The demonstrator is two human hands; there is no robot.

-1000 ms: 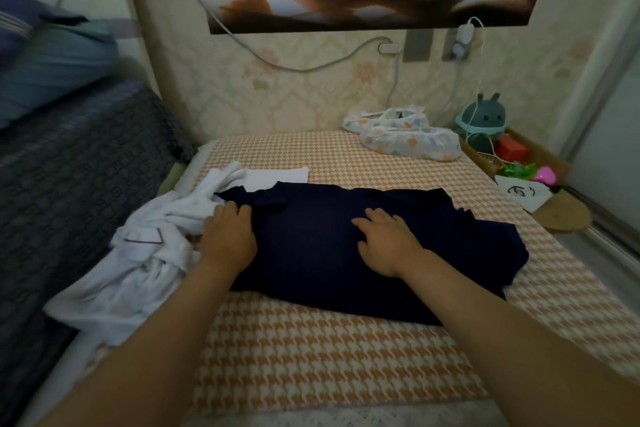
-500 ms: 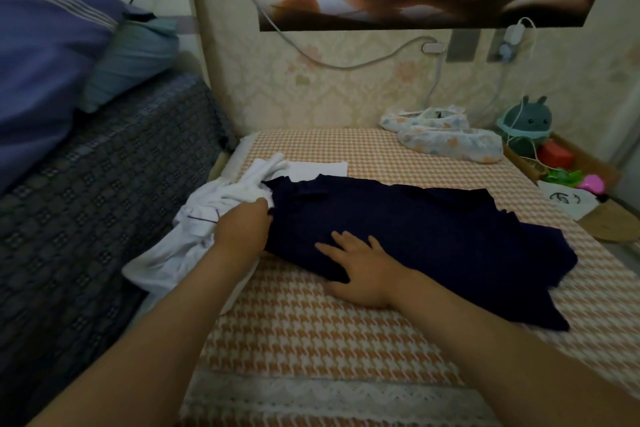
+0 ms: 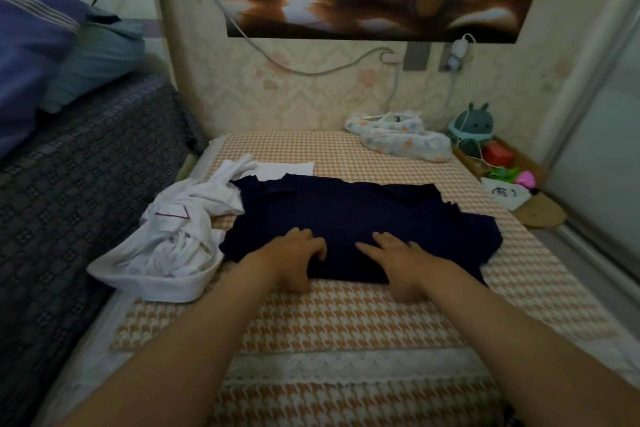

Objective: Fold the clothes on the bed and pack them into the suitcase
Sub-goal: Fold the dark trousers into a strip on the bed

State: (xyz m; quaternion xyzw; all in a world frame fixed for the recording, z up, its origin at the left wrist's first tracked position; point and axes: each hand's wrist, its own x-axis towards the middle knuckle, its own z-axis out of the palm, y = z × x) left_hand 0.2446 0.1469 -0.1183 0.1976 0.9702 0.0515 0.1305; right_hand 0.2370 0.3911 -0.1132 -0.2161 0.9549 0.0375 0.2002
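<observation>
Both hands were on the navy garment (image 3: 363, 218) on the bed (image 3: 346, 319).
The navy garment lay spread across the middle of the checked bed, its left edge touching a crumpled white garment (image 3: 173, 246). The right hand (image 3: 401, 260) rested on its near edge, fingers straight and spread. The left hand (image 3: 298, 255) had its fingers bent onto the cloth, grip unclear. A dark mark on a white card (image 3: 505, 192) at far right was unreadable.

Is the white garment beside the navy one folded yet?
Not folded: the white garment lies in a crumpled, twisted heap on the bed, beside the navy garment's left edge.
</observation>
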